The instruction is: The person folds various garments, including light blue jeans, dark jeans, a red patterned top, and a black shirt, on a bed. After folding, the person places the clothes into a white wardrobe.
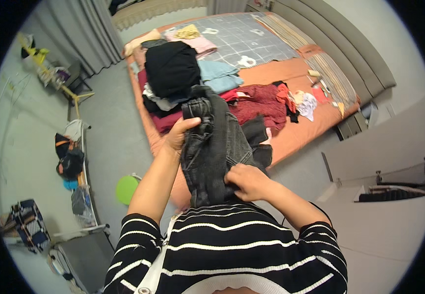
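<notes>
A pair of dark grey jeans (212,159) hangs in front of my body, above the near edge of the bed. My left hand (179,134) grips its gathered waistband on the left side, thumb on top and the other fingers hidden under the cloth. Lower down and to the right, my right hand (247,182) is closed on the denim, its fingers curled in. One part of the jeans spreads to the right over the bed. Just beyond it stands a pile of folded clothes with a black garment (172,68) on top.
On the orange bed sheet (305,132) lie a dark red patterned garment (261,105), light blue folded clothes (218,76) and a pink folded piece (202,46). A green stool (127,189) stands on the floor at left. To the right is an open wardrobe (384,171).
</notes>
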`<state>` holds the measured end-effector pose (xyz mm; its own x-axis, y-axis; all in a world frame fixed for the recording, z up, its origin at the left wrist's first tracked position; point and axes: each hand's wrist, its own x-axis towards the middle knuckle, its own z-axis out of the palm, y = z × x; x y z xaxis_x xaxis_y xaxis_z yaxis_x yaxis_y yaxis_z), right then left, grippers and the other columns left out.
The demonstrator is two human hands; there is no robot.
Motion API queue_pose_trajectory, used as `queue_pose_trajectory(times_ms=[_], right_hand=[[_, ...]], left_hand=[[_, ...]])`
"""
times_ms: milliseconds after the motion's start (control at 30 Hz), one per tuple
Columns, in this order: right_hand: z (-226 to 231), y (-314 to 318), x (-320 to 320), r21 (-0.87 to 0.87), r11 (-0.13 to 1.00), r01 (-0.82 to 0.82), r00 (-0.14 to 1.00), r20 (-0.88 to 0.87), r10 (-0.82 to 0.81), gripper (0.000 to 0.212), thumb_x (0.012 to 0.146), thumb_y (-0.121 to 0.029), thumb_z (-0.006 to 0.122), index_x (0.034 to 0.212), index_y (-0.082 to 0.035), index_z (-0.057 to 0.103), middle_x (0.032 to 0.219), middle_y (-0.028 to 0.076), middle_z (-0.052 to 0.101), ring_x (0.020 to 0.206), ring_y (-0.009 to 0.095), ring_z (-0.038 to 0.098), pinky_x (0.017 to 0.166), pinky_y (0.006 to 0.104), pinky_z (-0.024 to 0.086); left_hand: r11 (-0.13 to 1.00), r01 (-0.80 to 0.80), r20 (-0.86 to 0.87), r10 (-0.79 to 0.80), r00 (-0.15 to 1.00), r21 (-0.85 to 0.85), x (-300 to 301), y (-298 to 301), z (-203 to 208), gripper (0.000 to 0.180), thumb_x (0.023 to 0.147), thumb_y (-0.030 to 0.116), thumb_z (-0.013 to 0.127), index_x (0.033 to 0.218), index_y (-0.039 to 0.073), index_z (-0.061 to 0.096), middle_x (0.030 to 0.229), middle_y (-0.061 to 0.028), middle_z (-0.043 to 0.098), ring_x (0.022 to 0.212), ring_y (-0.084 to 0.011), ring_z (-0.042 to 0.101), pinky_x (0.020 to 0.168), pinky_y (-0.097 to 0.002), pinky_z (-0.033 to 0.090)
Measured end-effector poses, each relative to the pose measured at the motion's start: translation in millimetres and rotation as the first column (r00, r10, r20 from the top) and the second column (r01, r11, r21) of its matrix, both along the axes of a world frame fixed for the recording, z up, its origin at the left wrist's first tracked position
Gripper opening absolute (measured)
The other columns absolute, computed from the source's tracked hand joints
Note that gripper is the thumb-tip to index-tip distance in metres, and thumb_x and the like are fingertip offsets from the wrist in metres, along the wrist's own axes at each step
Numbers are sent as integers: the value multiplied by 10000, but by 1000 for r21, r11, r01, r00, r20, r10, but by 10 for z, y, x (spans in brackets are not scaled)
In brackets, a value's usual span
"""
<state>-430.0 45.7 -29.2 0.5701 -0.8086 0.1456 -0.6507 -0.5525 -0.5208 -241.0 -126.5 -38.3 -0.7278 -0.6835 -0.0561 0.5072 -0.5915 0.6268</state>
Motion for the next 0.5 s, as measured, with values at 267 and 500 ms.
queue_pose_trajectory(times_ms=[267, 500], right_hand=[[-610, -821, 543, 312, 753, 579, 493, 602, -628, 695, 710, -200, 756, 1217, 37, 343, 1114, 133, 536, 995, 202, 542, 890, 329, 429], [231, -1379, 611, 551, 831, 79, 335, 770, -543, 122, 767, -59, 499, 830, -7, 589, 736, 0, 571, 708, 103, 512, 660, 251, 416]], left_hand=[[957, -238, 174, 266, 948, -169, 751, 388, -154, 341, 774, 24, 658, 1103, -9, 573, 1028, -90, 638, 901, -214, 637, 830, -358, 527], [604, -694, -46, 740, 671, -393, 2541, 286, 1298, 249, 882, 101, 547, 1087, -38, 566, 1041, -172, 629, 924, -309, 635, 824, -427, 530]])
